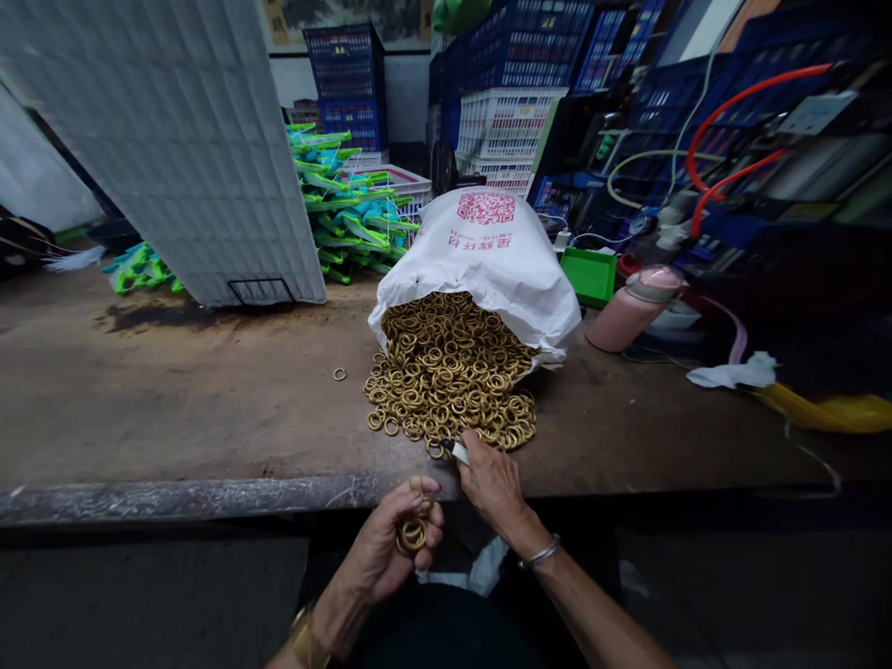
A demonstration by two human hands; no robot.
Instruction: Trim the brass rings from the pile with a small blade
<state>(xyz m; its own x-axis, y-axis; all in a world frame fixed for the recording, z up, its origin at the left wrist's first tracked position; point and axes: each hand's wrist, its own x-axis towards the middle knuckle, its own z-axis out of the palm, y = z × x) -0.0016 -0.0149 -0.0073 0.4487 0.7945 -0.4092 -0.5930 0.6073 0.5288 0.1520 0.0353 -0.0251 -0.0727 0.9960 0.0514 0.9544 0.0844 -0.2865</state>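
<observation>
A heap of brass-coloured rings [446, 381] spills from the mouth of a white sack [480, 255] lying on the workbench [229, 400]. Just below the bench edge, my left hand [397, 539] is curled around several of these rings [412, 534]. My right hand [493, 483] is closed on a small white-handled tool [460, 452]. Its dark tip points left and touches or overlaps a ring [436, 450] at the heap's front edge; I cannot make out what kind of tool it is. One loose ring [339, 374] lies left of the heap.
A tall pale ribbed panel [209, 158] stands at the left, with bright green and blue pieces [348, 214] piled behind. Right of the sack are a green tray [589, 276], a pink bottle [634, 307] and red hoses [725, 111]. Stacked crates [512, 121] stand at the back.
</observation>
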